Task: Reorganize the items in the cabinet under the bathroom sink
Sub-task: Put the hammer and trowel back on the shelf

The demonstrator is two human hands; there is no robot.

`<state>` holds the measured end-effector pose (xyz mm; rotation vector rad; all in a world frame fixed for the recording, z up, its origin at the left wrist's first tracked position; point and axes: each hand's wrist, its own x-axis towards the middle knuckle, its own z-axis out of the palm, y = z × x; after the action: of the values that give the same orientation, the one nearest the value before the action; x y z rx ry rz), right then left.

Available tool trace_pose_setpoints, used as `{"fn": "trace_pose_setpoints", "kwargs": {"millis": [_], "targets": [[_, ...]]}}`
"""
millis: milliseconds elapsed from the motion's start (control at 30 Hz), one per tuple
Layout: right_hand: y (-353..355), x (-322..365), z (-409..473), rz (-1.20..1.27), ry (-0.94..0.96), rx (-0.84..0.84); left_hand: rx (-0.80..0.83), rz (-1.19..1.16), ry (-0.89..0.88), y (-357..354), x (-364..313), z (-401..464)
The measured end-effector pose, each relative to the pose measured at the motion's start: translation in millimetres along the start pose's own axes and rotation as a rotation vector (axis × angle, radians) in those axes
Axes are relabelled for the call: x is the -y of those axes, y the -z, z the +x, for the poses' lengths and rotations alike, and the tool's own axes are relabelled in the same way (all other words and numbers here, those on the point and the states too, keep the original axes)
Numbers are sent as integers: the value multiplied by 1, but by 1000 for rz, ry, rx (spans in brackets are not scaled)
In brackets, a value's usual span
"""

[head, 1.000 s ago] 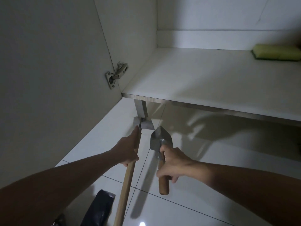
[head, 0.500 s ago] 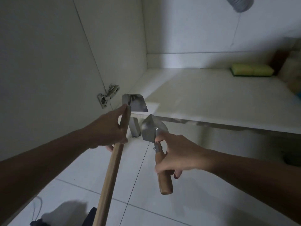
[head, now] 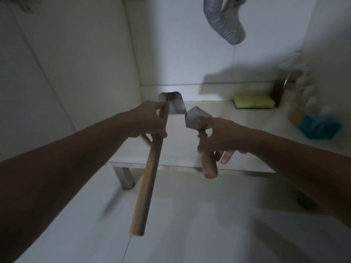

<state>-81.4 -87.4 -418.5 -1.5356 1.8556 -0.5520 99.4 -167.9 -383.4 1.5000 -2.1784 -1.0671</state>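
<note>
My left hand (head: 147, 120) grips the upper end of a long wooden handle (head: 147, 183) that carries a flat metal blade (head: 174, 105), a small hoe. My right hand (head: 220, 137) holds a short trowel by its wooden grip (head: 209, 168), forefinger stretched along the neck toward its pointed metal blade (head: 195, 118). Both blades hover over the left front part of the white cabinet floor (head: 180, 149), side by side and a little apart.
A yellow-green sponge (head: 253, 103) lies at the back of the cabinet floor. A blue object (head: 319, 128) and pale bottles (head: 303, 92) stand at the right. A grey corrugated drain hose (head: 226, 21) hangs above. A metal cabinet leg (head: 124, 177) stands on the tiled floor.
Both hands have risen from near the tiled floor and moved forward, bringing the two tools over the cabinet floor. The view has tilted up, so the hose and right-hand items show.
</note>
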Motion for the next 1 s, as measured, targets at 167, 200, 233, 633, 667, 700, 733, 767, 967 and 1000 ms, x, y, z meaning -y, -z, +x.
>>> {"fn": "trace_pose_setpoints", "kwargs": {"millis": [167,200,233,633,667,700,733,767,967,1000], "targets": [[27,-31,52,1,-82,-104,-11,35,-32,-27,-31,74],[32,-39,64,8,-97,-119,-18,37,-34,-34,-34,89],[37,-48,75,15,-110,-137,-24,41,-35,-41,-37,104],[69,-118,168,15,-214,-346,-153,78,-27,-94,-45,239],[70,-122,172,0,-213,-373,-162,74,-29,-97,-43,246],[71,-125,176,-20,-209,-408,-180,70,-34,-99,-41,252],[71,-128,180,-43,-203,-444,-205,61,-45,-101,-40,258],[71,-131,185,-70,-199,-479,-230,44,-55,-102,-38,264],[62,-142,213,-119,-176,-697,-349,5,-46,-118,-21,265],[61,-143,216,-110,-179,-719,-323,30,-32,-123,-16,264]]}}
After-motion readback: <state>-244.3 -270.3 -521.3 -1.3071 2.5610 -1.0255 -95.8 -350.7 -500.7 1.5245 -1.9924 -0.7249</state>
